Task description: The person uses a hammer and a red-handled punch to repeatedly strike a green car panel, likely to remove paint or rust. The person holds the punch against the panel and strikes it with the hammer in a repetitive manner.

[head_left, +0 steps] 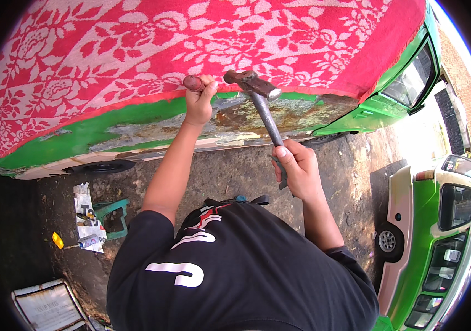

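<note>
The right hand [300, 168] has its fingers wrapped round a rusty-headed hammer with a grey metal shaft [265, 113], slanting up-left; its head hangs just right of the left hand [200, 103], whose fingers clench a reddish-brown, round-ended handle [193, 83] (lower end hidden).

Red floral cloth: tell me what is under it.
The red floral cloth lies over a green vehicle; its side, worn in patches, and a window show past the cloth's edge. Whatever the cloth covers cannot be seen.
</note>
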Demonstrator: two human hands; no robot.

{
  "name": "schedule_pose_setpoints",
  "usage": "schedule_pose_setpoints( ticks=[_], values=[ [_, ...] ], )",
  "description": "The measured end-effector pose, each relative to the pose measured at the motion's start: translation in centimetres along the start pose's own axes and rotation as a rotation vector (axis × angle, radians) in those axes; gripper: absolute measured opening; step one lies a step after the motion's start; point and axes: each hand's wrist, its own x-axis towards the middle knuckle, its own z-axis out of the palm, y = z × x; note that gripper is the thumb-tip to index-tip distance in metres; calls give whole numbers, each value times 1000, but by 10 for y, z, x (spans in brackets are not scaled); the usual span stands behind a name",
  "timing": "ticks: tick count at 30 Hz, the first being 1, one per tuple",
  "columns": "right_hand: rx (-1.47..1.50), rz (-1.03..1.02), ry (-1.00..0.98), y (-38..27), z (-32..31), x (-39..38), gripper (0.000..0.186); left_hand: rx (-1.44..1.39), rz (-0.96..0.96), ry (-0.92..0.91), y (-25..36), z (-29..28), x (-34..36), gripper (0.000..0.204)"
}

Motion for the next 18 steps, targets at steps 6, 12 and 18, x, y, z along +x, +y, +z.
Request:
schedule_pose_setpoints(
  ticks=[6, 12, 18],
  values=[
    [-271, -123, -72, -42, 16, 8, 34, 24, 9, -69, -13, -7, -3, 18],
    [-331, 57, -13, -36, 12, 8, 32, 66, -78, -11, -32, -22, -23, 15],
    [-217, -183, -18, -37, 1, 3, 35, -71, 86, 54, 4, 1, -5, 21]
  ],
)
